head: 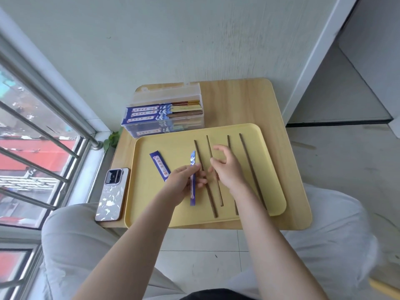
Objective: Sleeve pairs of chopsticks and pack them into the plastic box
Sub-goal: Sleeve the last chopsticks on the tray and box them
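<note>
Left hand (181, 180) pinching blue sleeve (192, 178) edge-up, presumably for loading. Right hand (225, 169) loosely spread over four bare chopsticks (204, 176) on yellow tray (151, 213). Plastic box (164, 114) behind, part-filled.

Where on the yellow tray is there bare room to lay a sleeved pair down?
Bare patches on the tray: the far strip in front of the plastic box, and the near left corner below the flat sleeve. The middle and right are crowded with four chopsticks and both hands; the left hand holds a sleeve.
</note>
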Tool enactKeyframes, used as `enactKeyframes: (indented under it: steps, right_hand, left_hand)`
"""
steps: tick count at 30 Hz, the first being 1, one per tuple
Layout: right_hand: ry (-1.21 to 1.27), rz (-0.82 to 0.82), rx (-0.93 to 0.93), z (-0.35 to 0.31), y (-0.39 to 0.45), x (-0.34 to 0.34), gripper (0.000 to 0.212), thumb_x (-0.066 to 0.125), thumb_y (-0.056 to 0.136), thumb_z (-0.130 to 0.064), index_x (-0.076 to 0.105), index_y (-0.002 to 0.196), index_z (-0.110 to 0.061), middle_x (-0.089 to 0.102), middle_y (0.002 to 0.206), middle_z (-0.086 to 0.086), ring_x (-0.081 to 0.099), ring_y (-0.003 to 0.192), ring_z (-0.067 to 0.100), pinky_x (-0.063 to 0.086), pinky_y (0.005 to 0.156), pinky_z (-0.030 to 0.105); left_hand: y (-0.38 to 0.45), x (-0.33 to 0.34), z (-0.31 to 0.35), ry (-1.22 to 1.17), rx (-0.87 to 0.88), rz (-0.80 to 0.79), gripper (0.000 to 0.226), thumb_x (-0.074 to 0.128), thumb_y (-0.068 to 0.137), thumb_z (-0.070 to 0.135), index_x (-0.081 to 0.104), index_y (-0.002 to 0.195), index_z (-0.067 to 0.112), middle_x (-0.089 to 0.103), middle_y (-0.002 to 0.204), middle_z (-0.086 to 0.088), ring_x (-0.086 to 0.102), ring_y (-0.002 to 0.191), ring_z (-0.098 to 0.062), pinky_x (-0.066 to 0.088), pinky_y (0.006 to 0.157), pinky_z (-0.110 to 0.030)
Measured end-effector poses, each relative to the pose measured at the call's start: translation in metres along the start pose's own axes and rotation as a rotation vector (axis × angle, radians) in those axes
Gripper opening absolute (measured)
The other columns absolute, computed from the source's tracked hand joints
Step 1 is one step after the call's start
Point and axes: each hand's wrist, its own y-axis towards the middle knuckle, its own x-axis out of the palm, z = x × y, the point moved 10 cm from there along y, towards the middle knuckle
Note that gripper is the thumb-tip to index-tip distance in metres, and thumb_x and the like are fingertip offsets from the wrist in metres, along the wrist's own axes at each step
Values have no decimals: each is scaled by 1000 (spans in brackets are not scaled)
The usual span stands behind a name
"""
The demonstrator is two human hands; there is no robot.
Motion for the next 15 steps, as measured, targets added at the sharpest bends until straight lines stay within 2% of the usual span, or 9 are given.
enactKeyframes:
  steps: [2, 4, 6, 8, 10, 13, 15]
  right_hand:
    - [188, -46, 9, -8, -4, 2, 23, 52, 98, -10, 66, 112, -21, 71, 74, 5, 52, 51, 15, 36, 47, 24]
    - [322, -97, 23, -16, -7, 3, 24, 48, 99, -6, 69, 107, -14, 75, 84, 9, 58, 55, 18, 34, 48, 25]
    - [388, -134, -3, -25, -7, 3, 22, 51, 97, -4, 69, 103, -14, 77, 93, 10, 65, 63, 19, 36, 51, 23]
    - [410, -142, -55, -35, -6, 3, 13, 60, 96, -6, 68, 101, -15, 78, 95, 9, 66, 64, 18, 37, 51, 21]
    - [408, -78, -90, -44, -6, -4, 2, 65, 96, -13, 67, 97, -13, 76, 85, 7, 60, 56, 14, 36, 48, 20]
    - [363, 99, -173, -57, -7, -22, 13, 61, 100, -17, 69, 93, -10, 58, 61, 1, 45, 49, 12, 34, 45, 19]
    - [304, 180, -221, -66, -9, -29, 21, 55, 103, -22, 68, 87, -15, 49, 57, 1, 41, 50, 13, 33, 45, 21]
  left_hand:
    - [0, 0, 2, -49, 10, -25, 11, 59, 99, 9, 58, 107, 1, 69, 86, -13, 64, 64, -23, 56, 60, -29]
    - [-1, 0, 7, -72, 39, -40, 6, 54, 100, 3, 55, 106, 4, 63, 78, -10, 57, 58, -22, 51, 55, -29]
    - [-4, -2, 13, -14, 71, -3, 2, 56, 99, 6, 56, 100, 7, 55, 68, -6, 50, 51, -19, 47, 52, -29]
    - [-9, -8, 20, 123, 97, 83, 13, 64, 97, 16, 54, 91, 9, 51, 61, -4, 47, 45, -18, 47, 52, -29]
    - [-13, -16, 30, 305, 117, 168, 32, 72, 91, 31, 51, 79, 10, 52, 57, -4, 50, 42, -19, 51, 54, -30]
    - [-15, -25, 45, 716, 121, 271, 51, 74, 83, 53, 47, 68, 12, 62, 54, -7, 55, 44, -16, 49, 59, -26]
    - [-15, -29, 50, 921, 114, 304, 54, 73, 81, 56, 45, 68, 12, 63, 55, -8, 52, 45, -16, 45, 57, -26]
